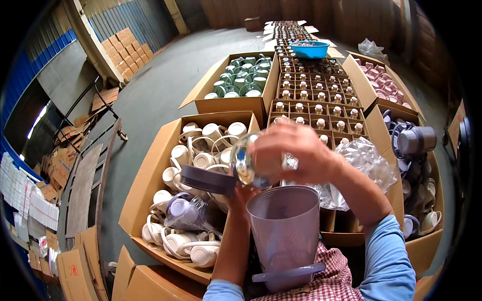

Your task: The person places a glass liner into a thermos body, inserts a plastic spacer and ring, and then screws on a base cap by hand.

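My right hand [296,153] grips a clear glass bottle [246,163], tilted on its side just above the mouth of a tall translucent lilac plastic cup [286,231] that rests against my lap. My left hand [240,193] is mostly hidden behind the cup's rim and holds a flat grey-purple lid [208,179] out to the left. A lilac ring-shaped part [288,273] lies across the cup's lower end.
A carton [145,170] of white handled lids stands at left, a carton of green lids [241,80] farther off. A divided carton of small capped bottles [316,100] with a blue bowl [309,49] stretches ahead. Crumpled plastic wrap [366,160] and cartons of pink and grey lids lie at right.
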A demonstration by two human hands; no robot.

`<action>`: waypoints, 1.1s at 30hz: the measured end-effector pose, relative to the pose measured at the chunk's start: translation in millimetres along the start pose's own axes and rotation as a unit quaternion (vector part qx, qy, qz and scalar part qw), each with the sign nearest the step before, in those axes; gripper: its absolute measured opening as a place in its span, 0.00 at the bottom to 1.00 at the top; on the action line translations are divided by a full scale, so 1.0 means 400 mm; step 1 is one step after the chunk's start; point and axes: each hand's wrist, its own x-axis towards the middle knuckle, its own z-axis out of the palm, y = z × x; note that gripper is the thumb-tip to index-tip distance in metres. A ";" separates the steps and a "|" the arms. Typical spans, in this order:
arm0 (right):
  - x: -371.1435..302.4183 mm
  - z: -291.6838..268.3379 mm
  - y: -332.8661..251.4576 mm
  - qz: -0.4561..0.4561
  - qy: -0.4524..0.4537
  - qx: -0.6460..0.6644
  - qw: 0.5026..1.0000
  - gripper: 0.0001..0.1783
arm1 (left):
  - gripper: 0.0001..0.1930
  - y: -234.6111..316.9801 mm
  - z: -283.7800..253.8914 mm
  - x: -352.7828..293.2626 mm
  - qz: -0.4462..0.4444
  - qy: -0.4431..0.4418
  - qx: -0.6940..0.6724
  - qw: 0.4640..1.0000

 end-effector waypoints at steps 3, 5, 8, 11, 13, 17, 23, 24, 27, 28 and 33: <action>-0.035 -0.028 -0.048 -0.036 -0.138 0.088 0.986 0.38 | 0.32 0.018 0.056 0.096 -0.038 -0.179 -0.134 0.974; -0.072 -0.068 -0.012 -0.041 -0.092 0.232 0.967 0.36 | 0.32 0.031 0.146 0.119 -0.047 -0.145 -0.099 0.983; -0.111 -0.094 0.071 0.203 0.166 0.334 0.905 0.34 | 0.31 0.039 0.252 0.118 -0.103 -0.127 -0.101 0.981; -0.106 -0.093 0.105 0.342 0.251 0.352 0.835 0.40 | 0.29 0.033 0.216 0.093 -0.123 -0.222 -0.075 0.964; -0.115 -0.073 0.076 0.347 0.212 0.371 0.835 0.40 | 0.28 0.026 0.207 0.028 -0.079 -0.228 -0.022 0.970; -0.170 -0.065 0.050 0.334 0.116 0.475 0.806 0.43 | 0.28 0.072 0.229 -0.060 0.012 -0.222 0.111 0.969; -0.190 -0.074 -0.022 0.426 -0.214 0.425 0.770 0.42 | 0.28 0.048 0.288 -0.085 -0.079 -0.146 0.019 0.986; -0.193 -0.067 -0.017 0.374 -0.221 0.408 0.803 0.43 | 0.32 0.070 0.302 -0.090 -0.090 -0.096 0.151 0.980; -0.178 -0.099 0.003 0.328 -0.282 0.361 0.826 0.42 | 0.35 0.094 0.299 -0.085 -0.080 0.001 0.124 0.989; -0.166 -0.105 0.009 0.342 -0.274 0.370 0.819 0.41 | 0.30 0.105 0.279 -0.073 -0.048 -0.071 0.107 0.991; -0.100 -0.078 -0.109 0.357 -0.353 -0.001 0.865 0.35 | 0.25 0.121 0.246 -0.052 0.089 0.085 0.080 0.989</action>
